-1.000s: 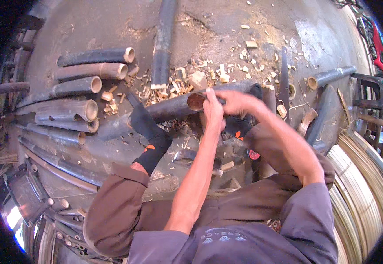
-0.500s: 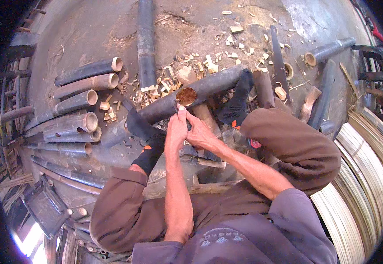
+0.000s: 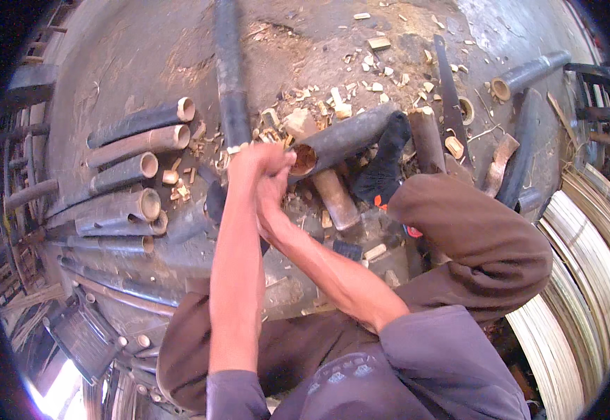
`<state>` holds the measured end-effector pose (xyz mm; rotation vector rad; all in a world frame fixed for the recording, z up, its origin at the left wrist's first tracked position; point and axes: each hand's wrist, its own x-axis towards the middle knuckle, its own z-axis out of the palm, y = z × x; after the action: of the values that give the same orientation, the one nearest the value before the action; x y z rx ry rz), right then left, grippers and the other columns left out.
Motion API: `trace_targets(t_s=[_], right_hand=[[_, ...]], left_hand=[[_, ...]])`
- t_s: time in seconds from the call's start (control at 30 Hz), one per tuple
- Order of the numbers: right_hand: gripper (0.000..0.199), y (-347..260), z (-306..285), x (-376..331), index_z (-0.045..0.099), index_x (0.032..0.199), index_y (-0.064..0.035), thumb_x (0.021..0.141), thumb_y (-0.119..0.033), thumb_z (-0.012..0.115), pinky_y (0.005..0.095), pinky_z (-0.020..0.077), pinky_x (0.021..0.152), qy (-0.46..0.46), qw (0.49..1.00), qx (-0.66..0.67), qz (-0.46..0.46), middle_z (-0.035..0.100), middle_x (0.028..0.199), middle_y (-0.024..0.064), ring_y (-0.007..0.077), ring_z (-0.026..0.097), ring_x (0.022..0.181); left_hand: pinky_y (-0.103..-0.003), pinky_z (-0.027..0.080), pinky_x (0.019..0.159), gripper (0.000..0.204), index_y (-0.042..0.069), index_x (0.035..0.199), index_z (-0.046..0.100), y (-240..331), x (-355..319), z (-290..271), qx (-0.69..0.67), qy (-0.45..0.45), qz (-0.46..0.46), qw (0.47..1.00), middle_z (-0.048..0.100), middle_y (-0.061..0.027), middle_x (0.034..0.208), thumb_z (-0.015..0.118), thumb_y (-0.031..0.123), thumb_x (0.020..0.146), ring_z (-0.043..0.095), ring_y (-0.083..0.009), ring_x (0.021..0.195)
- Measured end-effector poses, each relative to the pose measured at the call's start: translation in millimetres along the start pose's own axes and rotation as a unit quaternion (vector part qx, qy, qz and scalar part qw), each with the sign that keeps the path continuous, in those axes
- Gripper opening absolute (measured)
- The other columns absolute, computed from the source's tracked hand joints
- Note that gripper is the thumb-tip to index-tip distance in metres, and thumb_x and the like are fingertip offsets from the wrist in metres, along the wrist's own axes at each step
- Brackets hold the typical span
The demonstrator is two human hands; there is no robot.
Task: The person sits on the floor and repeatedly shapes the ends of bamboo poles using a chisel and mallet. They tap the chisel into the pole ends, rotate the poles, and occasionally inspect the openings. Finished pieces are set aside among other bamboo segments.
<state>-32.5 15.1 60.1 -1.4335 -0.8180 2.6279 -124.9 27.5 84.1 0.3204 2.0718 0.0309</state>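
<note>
Cut bamboo tubes (image 3: 135, 146): laid in a stack by the left edge of the floor (image 3: 158, 63), most open ends turned inward.
Long dark pole (image 3: 231, 84): stretched from the floor's far edge toward the hands.
Left hand (image 3: 251, 161): brought up on a nearly straight forearm, wrist bent, the back of the hand uppermost and angled to the right.
Right hand (image 3: 270, 190): pressed close below the left, its forearm slanted up and leftward from a bent elbow.
Fingers: bunched and blurred at the notch; how far they are opened, or whether anything is gripped, cannot be told.
Dark bamboo tube (image 3: 350, 134): laid aslant mid-floor, its brown-lined notch (image 3: 306, 159) just beside the fingers.
Socked foot (image 3: 382, 157): set against the tube's right part.
Saw (image 3: 450, 91): laid toward the floor's right edge.
Pale strips (image 3: 585, 252): bundled along that edge.
</note>
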Motion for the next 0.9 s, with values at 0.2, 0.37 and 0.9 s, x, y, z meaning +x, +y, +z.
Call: trace_targets(t_s=[0.2,0.37,0.9], right_hand=[[0.072,-16.9,-77.1,15.2,0.021,0.151,-0.0147,0.091,-0.024,0.061,0.0327,0.049,0.082,-0.087,0.977,-0.194,-0.011,0.053,0.124,0.0131,0.0181,0.056,0.101],[0.073,-107.9,-125.0,1.3,0.038,0.146,-0.0226,0.079,-0.024,0.066,0.0371,0.0476,0.091,-0.169,0.736,-0.627,-0.191,0.062,0.119,0.024,0.0278,0.063,0.105],[0.079,-94.9,-145.0,28.9,0.029,0.15,-0.0106,0.082,-0.026,0.067,0.0337,0.0397,0.102,-0.394,0.759,-0.507,-0.11,0.053,0.134,0.0157,0.0218,0.051,0.119]], left_hand=[[-0.043,0.05,0.081,0.084,-0.012,0.102,0.064,-11.8,29.5,63.1,-0.171,-0.008,0.113,0.979,0.067,-0.0249,0.1,0.05,0.069,0.083,0.064,-0.0309,0.094],[-0.035,0.047,0.066,0.081,-0.014,0.104,0.058,37.3,-7.6,120.3,-0.605,0.027,0.177,0.776,0.059,-0.0128,0.094,0.054,0.065,0.087,0.055,-0.0198,0.076],[-0.046,0.045,0.087,0.09,-0.02,0.101,0.06,24.5,1.8,156.8,-0.497,0.168,0.022,0.851,0.061,-0.0384,0.102,0.046,0.068,0.085,0.06,-0.0424,0.106]])
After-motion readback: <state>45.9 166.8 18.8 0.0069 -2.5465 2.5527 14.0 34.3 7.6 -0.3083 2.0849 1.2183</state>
